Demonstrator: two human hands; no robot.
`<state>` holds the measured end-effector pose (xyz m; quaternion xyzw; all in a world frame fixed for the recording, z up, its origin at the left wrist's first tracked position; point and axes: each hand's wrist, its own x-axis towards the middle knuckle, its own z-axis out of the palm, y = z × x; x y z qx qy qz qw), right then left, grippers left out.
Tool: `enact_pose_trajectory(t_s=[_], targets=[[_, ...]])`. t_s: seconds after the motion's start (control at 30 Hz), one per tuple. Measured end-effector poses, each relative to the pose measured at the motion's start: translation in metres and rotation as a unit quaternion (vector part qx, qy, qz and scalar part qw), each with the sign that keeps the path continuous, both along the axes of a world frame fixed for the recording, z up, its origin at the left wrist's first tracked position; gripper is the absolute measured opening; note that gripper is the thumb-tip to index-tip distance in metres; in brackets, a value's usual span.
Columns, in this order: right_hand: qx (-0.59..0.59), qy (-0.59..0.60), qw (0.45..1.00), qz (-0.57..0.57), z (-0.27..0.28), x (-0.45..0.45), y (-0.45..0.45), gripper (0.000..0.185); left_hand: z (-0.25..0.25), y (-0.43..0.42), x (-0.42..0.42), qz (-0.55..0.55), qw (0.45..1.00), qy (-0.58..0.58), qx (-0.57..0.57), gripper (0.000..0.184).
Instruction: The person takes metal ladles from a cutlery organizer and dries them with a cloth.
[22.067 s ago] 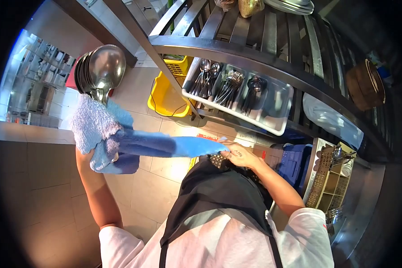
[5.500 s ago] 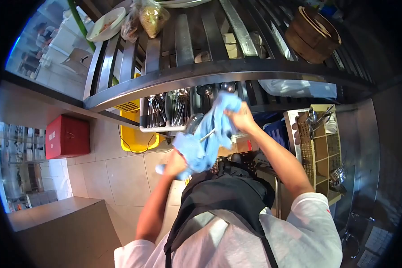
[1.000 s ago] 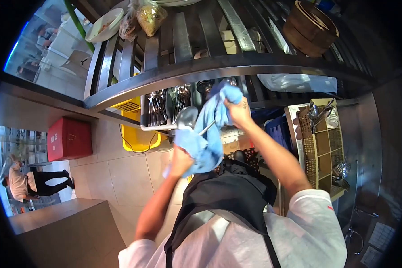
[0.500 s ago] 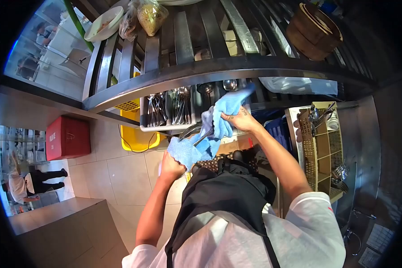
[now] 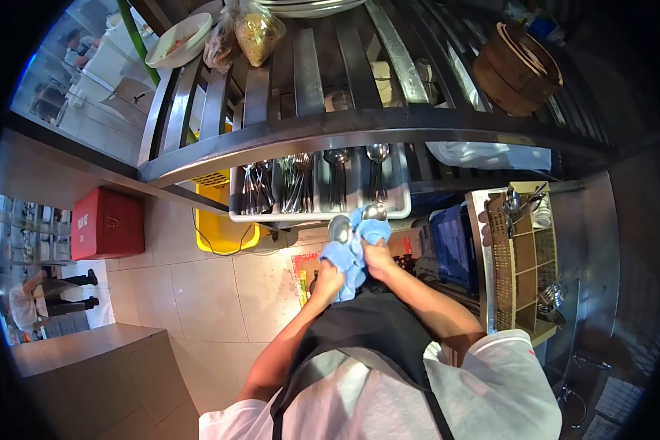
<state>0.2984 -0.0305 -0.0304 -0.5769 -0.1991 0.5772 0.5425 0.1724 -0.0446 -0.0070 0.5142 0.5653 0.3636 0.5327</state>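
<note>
My left hand [image 5: 328,281] is closed round one part of a light blue cloth [image 5: 350,265]. The bowl of a large metal spoon [image 5: 340,229] sticks up out of the cloth above it. My right hand [image 5: 378,258] grips the cloth's other part, where a second shiny spoon bowl [image 5: 375,213] shows. The cloth hides both handles. Just beyond my hands is a light cutlery tray [image 5: 308,218] with dividers. Bunches of cutlery [image 5: 297,180] lie in its left compartments, and large spoons [image 5: 378,154] in the right ones.
A slatted metal shelf [image 5: 330,132] spans above the tray, bearing a bamboo steamer [image 5: 517,70], a white bowl [image 5: 183,40] and bagged food [image 5: 259,33]. A yellow bin [image 5: 224,233] stands below left. A divided cutlery rack [image 5: 517,264] is at right. Another person [image 5: 33,301] is at far left.
My hands have drawn together and closer to my body, with the cloth bunched between them. Two spoon bowls now show clearly above it. The tray's right side is no longer covered by the cloth.
</note>
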Motion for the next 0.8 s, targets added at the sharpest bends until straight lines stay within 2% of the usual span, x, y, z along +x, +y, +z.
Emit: enact_pose_trajectory(t_s=[0.07,0.13,0.2,0.23,0.27,0.33,0.37,0.4,0.43,0.47,0.5,0.53,0.57,0.6,0.63,0.67,0.7,0.73,0.77,0.8], targets=[[-0.167,-0.009,0.986,-0.017,-0.074,0.038,0.016,0.018,0.006,-0.007,-0.003,-0.023,0.998,-0.051,-0.014,0.019],[-0.131,0.027,0.988,0.077,-0.096,0.078,0.051,0.018,-0.007,-0.018,-0.007,-0.016,0.996,-0.062,-0.057,0.023],[-0.064,0.13,0.967,0.211,-0.019,0.092,0.074,0.029,-0.03,-0.019,-0.012,-0.013,0.994,-0.033,-0.104,0.027],[-0.098,0.133,0.964,0.208,-0.019,0.09,0.077,0.027,-0.02,-0.016,-0.013,-0.015,0.994,-0.031,-0.1,0.027],[-0.034,0.071,0.959,0.274,-0.027,0.086,0.073,0.025,-0.001,-0.011,-0.014,-0.036,0.995,-0.005,-0.091,0.031],[0.0,0.032,0.959,0.283,-0.034,0.066,0.051,0.028,0.01,0.002,-0.015,-0.053,0.995,0.016,-0.084,0.034],[0.021,0.004,0.965,0.26,0.011,0.048,0.037,0.035,0.007,0.009,-0.023,-0.129,0.988,0.056,-0.061,0.037],[0.065,0.035,0.963,0.26,0.004,0.041,0.034,0.04,0.004,0.016,-0.03,-0.202,0.974,0.094,-0.038,0.039],[0.057,0.0,0.962,0.269,0.009,0.038,0.033,0.039,0.003,0.022,-0.036,-0.261,0.962,0.077,-0.017,0.04],[0.053,-0.034,0.959,0.276,0.017,0.035,0.035,0.039,0.013,0.029,-0.041,-0.255,0.964,0.079,-0.019,0.04],[0.055,-0.03,0.958,0.28,0.026,0.036,0.039,0.039,0.025,0.036,-0.047,-0.293,0.95,0.112,-0.004,0.036],[0.117,-0.094,0.926,0.346,0.036,0.044,0.045,0.035,0.043,0.043,-0.053,-0.332,0.932,0.145,0.012,0.032],[0.177,-0.158,0.883,0.405,0.048,0.052,0.049,0.031,0.06,0.051,-0.064,-0.321,0.924,0.204,0.025,0.027],[0.174,-0.175,0.88,0.405,0.064,0.057,0.051,0.023,0.078,0.058,-0.073,-0.312,0.912,0.262,0.038,0.022],[0.147,-0.174,0.868,0.44,0.071,0.063,0.049,0.022,0.1,0.064,-0.075,-0.317,0.911,0.263,0.04,0.022],[0.119,-0.172,0.855,0.475,0.075,0.068,0.046,0.021,0.121,0.067,-0.076,-0.323,0.877,0.339,0.108,0.019],[0.115,-0.237,0.804,0.532,0.078,0.064,0.041,0.02,0.136,0.067,-0.075,-0.326,0.834,0.411,0.172,0.015],[0.112,-0.3,0.746,0.584,0.084,0.058,0.038,0.019,0.143,0.066,-0.072,-0.331,0.832,0.412,0.171,0.015],[0.208,-0.248,0.739,0.591,0.096,0.05,0.039,0.017,0.15,0.068,-0.068,-0.353,0.816,0.408,0.208,0.014],[0.208,-0.249,0.741,0.588,0.103,0.052,0.046,0.017,0.154,0.069,-0.064,-0.373,0.799,0.403,0.245,0.012]])
